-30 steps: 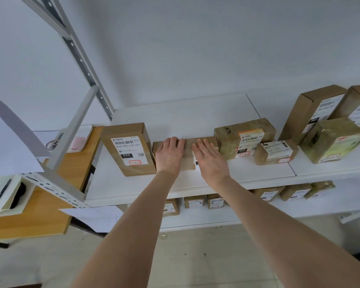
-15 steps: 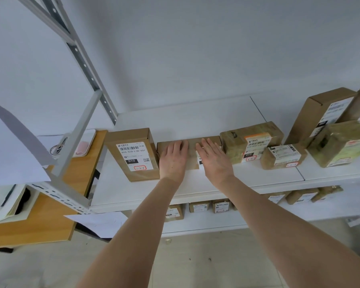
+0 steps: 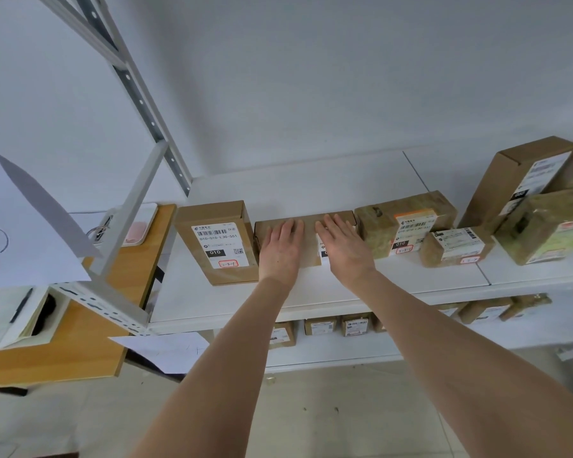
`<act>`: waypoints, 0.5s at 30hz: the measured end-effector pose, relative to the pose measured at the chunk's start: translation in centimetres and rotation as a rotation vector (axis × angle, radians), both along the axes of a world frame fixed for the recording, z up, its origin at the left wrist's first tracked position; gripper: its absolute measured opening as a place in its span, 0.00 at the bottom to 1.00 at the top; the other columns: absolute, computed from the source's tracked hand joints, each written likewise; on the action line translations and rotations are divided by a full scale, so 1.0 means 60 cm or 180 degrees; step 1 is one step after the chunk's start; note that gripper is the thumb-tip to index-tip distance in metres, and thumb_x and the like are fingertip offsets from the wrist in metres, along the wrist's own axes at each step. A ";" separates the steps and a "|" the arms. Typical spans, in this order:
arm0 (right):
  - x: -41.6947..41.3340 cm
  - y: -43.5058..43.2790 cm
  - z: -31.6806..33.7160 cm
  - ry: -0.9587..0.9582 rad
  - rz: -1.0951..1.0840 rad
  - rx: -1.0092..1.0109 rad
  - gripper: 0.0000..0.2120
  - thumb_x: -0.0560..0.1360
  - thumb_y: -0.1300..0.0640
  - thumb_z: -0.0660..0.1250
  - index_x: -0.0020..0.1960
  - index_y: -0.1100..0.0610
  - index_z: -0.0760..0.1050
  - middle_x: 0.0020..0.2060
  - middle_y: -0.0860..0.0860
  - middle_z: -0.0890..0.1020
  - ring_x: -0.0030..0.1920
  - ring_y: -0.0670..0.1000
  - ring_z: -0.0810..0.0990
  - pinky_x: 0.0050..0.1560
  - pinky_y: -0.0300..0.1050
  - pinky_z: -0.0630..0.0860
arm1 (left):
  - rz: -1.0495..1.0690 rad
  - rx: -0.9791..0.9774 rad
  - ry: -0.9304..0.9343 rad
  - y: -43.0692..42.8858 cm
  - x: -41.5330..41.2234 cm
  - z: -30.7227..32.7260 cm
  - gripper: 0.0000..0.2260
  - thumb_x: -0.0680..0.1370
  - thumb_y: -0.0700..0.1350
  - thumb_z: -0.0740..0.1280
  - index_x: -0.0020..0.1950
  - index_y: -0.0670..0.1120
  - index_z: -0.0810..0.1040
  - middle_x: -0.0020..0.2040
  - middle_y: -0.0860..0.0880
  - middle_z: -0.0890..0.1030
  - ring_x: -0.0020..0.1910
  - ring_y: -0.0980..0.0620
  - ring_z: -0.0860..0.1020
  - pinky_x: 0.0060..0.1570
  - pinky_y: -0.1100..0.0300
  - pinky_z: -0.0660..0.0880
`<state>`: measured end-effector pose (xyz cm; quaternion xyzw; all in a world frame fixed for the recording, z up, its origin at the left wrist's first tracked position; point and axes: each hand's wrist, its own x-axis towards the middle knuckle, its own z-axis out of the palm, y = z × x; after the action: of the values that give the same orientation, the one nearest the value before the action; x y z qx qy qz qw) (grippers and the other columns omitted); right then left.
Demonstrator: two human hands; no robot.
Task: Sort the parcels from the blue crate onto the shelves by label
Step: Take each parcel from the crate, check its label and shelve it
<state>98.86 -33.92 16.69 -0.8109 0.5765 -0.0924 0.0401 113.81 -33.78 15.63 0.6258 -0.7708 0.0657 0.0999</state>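
Parcel storeroom, white shelves [image 3: 311, 294], labelled parcels [image 3: 217, 241]

Upper shelf [image 3: 311, 292], left end: I see an upright brown carton [image 3: 217, 242], label toward the front edge, reading 010-010-L30-551. Just beside it on the right is a low flat brown parcel [image 3: 308, 239], with the left hand [image 3: 280, 247] and right hand [image 3: 343, 247] flat on it, fingers straight. Next along is a tape-wrapped parcel [image 3: 407, 219] with an orange-topped label, and a small taped parcel [image 3: 454, 247] at its front right corner. Lower shelf [image 3: 344, 350]: I make out a row of small brown parcels [image 3: 321, 325], labels too small to read.
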 end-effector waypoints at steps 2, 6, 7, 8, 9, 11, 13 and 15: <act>-0.001 0.007 -0.003 0.0007 -0.0005 -0.0043 0.33 0.78 0.69 0.57 0.79 0.57 0.47 0.78 0.55 0.48 0.78 0.54 0.45 0.75 0.46 0.41 | 0.0012 -0.0021 -0.0024 0.006 -0.001 -0.001 0.29 0.78 0.36 0.61 0.77 0.44 0.54 0.75 0.44 0.60 0.74 0.45 0.58 0.75 0.50 0.53; -0.001 0.016 0.000 0.0144 -0.0004 -0.0040 0.33 0.78 0.68 0.58 0.79 0.57 0.47 0.78 0.55 0.48 0.78 0.54 0.45 0.76 0.46 0.43 | 0.0037 0.0035 -0.0063 0.014 -0.005 0.009 0.29 0.77 0.37 0.61 0.76 0.45 0.55 0.74 0.46 0.60 0.73 0.47 0.59 0.74 0.53 0.54; 0.000 0.018 0.005 0.0173 -0.0017 -0.0037 0.33 0.78 0.67 0.59 0.79 0.57 0.47 0.78 0.55 0.49 0.78 0.54 0.46 0.76 0.47 0.44 | 0.0046 0.0065 -0.0060 0.016 -0.005 0.015 0.29 0.77 0.37 0.62 0.76 0.45 0.56 0.73 0.46 0.61 0.73 0.47 0.59 0.74 0.54 0.55; 0.000 0.020 0.009 0.0197 -0.0034 -0.0037 0.33 0.78 0.66 0.60 0.79 0.57 0.48 0.78 0.55 0.49 0.78 0.55 0.46 0.76 0.48 0.44 | 0.0052 0.0107 -0.0066 0.017 -0.006 0.020 0.29 0.77 0.37 0.62 0.76 0.45 0.56 0.73 0.46 0.61 0.73 0.47 0.60 0.73 0.55 0.56; 0.000 0.023 0.013 0.0216 -0.0059 -0.0046 0.33 0.78 0.66 0.60 0.78 0.57 0.49 0.78 0.55 0.50 0.78 0.55 0.47 0.77 0.49 0.45 | 0.0060 0.0160 -0.0070 0.018 -0.007 0.025 0.29 0.76 0.36 0.63 0.75 0.45 0.57 0.73 0.46 0.61 0.73 0.47 0.60 0.73 0.55 0.56; -0.004 0.033 0.019 0.0252 -0.0139 -0.0077 0.32 0.78 0.65 0.60 0.78 0.56 0.50 0.78 0.56 0.51 0.78 0.56 0.48 0.77 0.52 0.47 | 0.0101 0.0268 -0.0071 0.023 -0.009 0.032 0.30 0.75 0.35 0.64 0.74 0.45 0.58 0.72 0.46 0.62 0.72 0.47 0.61 0.73 0.54 0.57; -0.012 0.042 0.024 0.0295 -0.0203 -0.0061 0.33 0.78 0.65 0.61 0.78 0.56 0.50 0.77 0.56 0.51 0.78 0.57 0.48 0.77 0.53 0.49 | 0.0141 0.0359 -0.0096 0.028 -0.013 0.038 0.30 0.74 0.35 0.64 0.74 0.45 0.58 0.72 0.46 0.62 0.72 0.47 0.61 0.74 0.53 0.55; -0.022 0.048 0.027 0.0279 -0.0278 0.0001 0.34 0.77 0.66 0.61 0.78 0.56 0.49 0.77 0.56 0.50 0.78 0.57 0.46 0.77 0.53 0.50 | 0.0188 0.0397 -0.0199 0.031 -0.015 0.046 0.30 0.74 0.36 0.64 0.74 0.46 0.58 0.72 0.47 0.62 0.72 0.48 0.61 0.74 0.50 0.51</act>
<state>97.57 -31.04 18.30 -0.7882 0.6125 -0.0584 0.0108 112.89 -31.94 18.42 0.6509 -0.7573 0.0399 0.0346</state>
